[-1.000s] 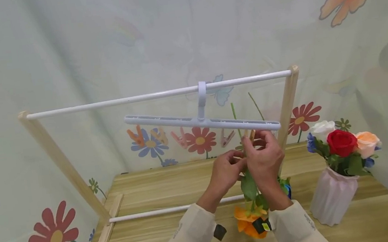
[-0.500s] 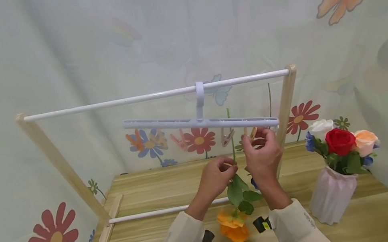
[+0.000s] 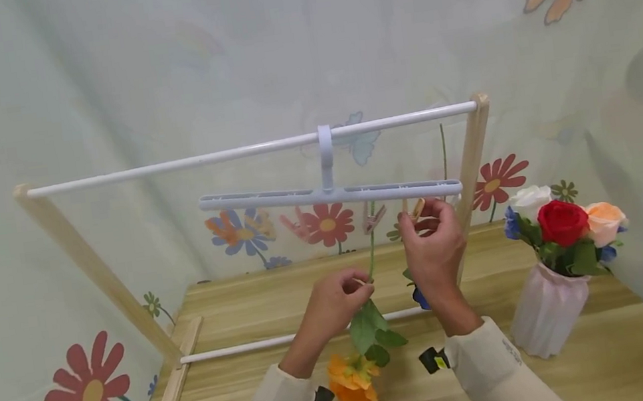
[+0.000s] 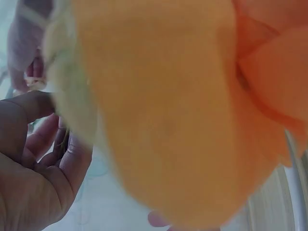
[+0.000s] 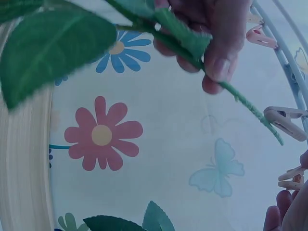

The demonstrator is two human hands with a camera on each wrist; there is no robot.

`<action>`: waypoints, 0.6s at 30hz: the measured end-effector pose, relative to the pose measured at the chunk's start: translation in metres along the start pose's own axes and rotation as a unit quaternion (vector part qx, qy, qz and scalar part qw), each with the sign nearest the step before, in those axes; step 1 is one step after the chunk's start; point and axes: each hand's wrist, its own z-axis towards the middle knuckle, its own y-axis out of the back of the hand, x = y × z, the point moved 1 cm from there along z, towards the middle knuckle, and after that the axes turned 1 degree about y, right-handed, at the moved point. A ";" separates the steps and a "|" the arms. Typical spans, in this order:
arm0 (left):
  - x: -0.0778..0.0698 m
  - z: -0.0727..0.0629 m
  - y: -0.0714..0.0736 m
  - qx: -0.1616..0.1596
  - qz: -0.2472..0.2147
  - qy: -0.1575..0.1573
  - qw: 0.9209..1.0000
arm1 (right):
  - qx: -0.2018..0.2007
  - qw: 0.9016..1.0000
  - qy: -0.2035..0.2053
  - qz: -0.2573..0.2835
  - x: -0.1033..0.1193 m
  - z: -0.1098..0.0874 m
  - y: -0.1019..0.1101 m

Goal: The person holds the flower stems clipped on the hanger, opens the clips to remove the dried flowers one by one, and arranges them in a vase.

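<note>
My left hand (image 3: 334, 306) pinches the green stem of an orange artificial flower (image 3: 353, 384), held bloom down with leaves below the fingers. The stem's upper end overlaps a pale pink clothespin (image 3: 373, 218) under the blue hanger (image 3: 297, 197); in the right wrist view the stem tip (image 5: 274, 132) lies right beside that clothespin's jaws. With thumb and fingers, my right hand (image 3: 439, 249) pinches a tan clothespin (image 3: 417, 209) at the hanger's right end. Behind that hand, a blue flower (image 3: 420, 298) is mostly hidden, its stem rising above the hanger. Orange petals (image 4: 168, 110) fill most of the left wrist view.
The hanger hooks over the white rail (image 3: 184, 164) of a wooden-legged rack. More clothespins, orange (image 3: 223, 229), yellow (image 3: 260, 223) and pink (image 3: 296, 225), hang along its left part. A white vase (image 3: 552, 309) with several flowers stands at the right of the wooden table (image 3: 238, 304).
My left hand has moved left and slightly down with the orange flower, away from the right hand. The right hand keeps its grip on the tan clothespin. The hanger hangs more level.
</note>
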 end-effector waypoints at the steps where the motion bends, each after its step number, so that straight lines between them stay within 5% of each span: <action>1: 0.001 -0.002 0.001 0.001 0.004 -0.002 1.000 | 0.002 1.000 0.001 0.001 0.000 0.000 0.000; 18: 0.013 -0.027 0.022 0.057 0.083 -0.021 0.995 | -0.005 1.000 -0.011 -0.007 0.000 0.000 0.001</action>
